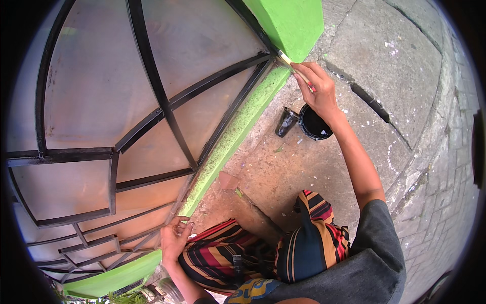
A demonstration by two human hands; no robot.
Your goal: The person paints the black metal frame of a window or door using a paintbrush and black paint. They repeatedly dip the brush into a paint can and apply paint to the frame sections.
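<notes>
My right hand (317, 89) grips a slim paintbrush (287, 60) with a pale handle that is red towards its rear end. Its tip meets the corner where the black metal window frame (270, 51) joins the bright green post (292, 26). Below that corner runs a speckled green ledge (243, 131). At the ledge's lower end, my left hand (175, 236) rests with bent fingers; whether it grips the edge is hard to see. Under my right wrist stands a round tub of black paint (314, 123), partly hidden. A dark, paint-smeared cup (286, 121) lies or leans beside it.
Black bars cross the translucent window panel (95, 76) on the left. A reddish broken tile piece (228, 181) lies on the concrete floor (273, 163) by the ledge. A dark gap (370, 102) splits the paving at right. Plants (125, 297) show at bottom left.
</notes>
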